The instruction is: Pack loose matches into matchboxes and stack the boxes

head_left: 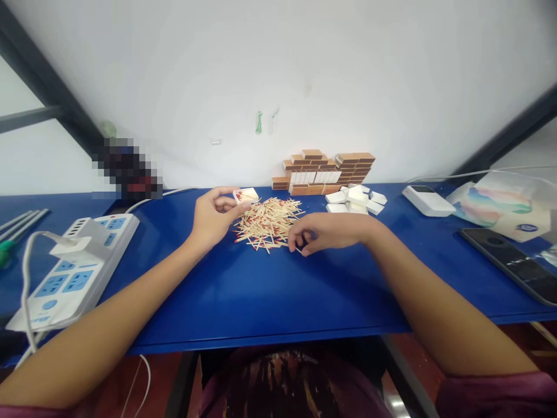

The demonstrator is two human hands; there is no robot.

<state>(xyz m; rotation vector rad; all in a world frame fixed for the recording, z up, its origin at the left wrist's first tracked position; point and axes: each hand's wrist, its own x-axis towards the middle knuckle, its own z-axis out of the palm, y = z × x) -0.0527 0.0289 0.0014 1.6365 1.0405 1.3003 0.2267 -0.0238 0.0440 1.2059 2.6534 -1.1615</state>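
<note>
Left hand [213, 217] holds a partly filled matchbox tray [246, 195] at the heap's far edge; right hand [324, 232] has its grip pinched on matchsticks; most of the match pile [267, 223] remains loose on the worktop [278, 290], filling apparently early.

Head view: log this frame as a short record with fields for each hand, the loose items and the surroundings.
left hand: left hand holds an open matchbox tray with matches in it
right hand: right hand, fingers pinching at a match on the near edge of the pile
loose items: pile of matches on the blue table
behind pile: stacked brown matchbox sleeves, white trays
left side: power strip
right side: phone, white device
</note>
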